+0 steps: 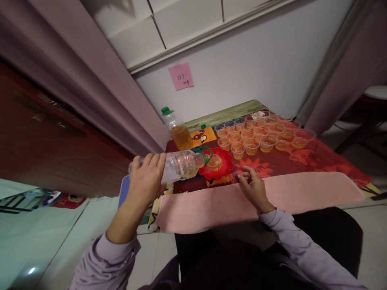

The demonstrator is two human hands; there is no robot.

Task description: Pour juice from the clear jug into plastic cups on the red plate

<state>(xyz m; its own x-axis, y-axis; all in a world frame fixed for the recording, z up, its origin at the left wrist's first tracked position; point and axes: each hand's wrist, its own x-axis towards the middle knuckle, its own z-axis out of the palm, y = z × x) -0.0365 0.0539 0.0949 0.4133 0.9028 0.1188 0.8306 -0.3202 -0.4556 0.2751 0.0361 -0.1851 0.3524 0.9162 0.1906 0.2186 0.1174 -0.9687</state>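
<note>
My left hand (147, 173) is wrapped round a large clear plastic bottle (178, 165), tipped almost level. A little pale yellow liquid lies inside, and a green ring handle sits at its neck. The bottle's mouth points over a clear plastic cup (214, 162) standing in a red scalloped dish (225, 171). To the right of the dish, my right hand (252, 186) has its thumb and fingers pinched together. Something clear and reddish shows at its fingertips, too faint to name. Several clear cups of amber liquid (267, 143) stand in rows beyond my right hand.
A second bottle (181, 137) with a green cap and amber liquid stands upright at the back left. An orange packet (205, 137) and a green cap (203, 126) lie beside it. A pink towel (205, 209) covers the table's near edge. A pink note hangs on the wall.
</note>
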